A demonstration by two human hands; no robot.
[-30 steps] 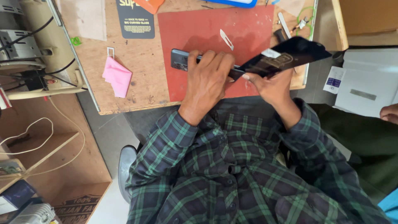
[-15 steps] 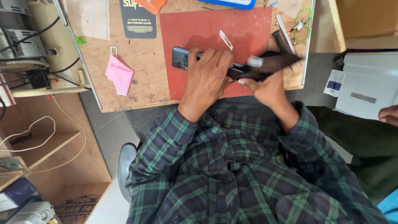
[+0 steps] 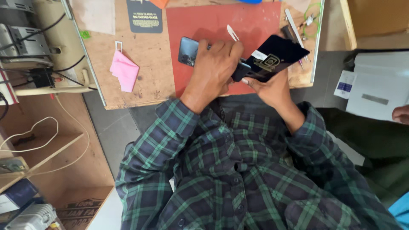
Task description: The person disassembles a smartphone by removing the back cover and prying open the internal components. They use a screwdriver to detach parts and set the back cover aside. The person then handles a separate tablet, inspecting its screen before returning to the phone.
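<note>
The smartphone body (image 3: 189,51) is being pinned flat on the red mat (image 3: 255,21) by the left hand (image 3: 213,68), fingers closed over it. The black screen panel (image 3: 272,57) is being pinched at its near edge by the right hand (image 3: 268,85) and tilted up at the right. Steady pressure and a shallow, even lift are being called for. A white pry tool (image 3: 232,33) is lying just beyond, and a pink cloth (image 3: 124,70) is lying off to the left.

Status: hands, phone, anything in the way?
Left hand pins phone body to red mat. Right hand lifts black screen panel, tilted. White pry pick lies beside.

Phone repair workshop: wooden bench (image 3: 149,85) w/ red mat (image 3: 204,21), tweezers (image 3: 294,21).
</note>
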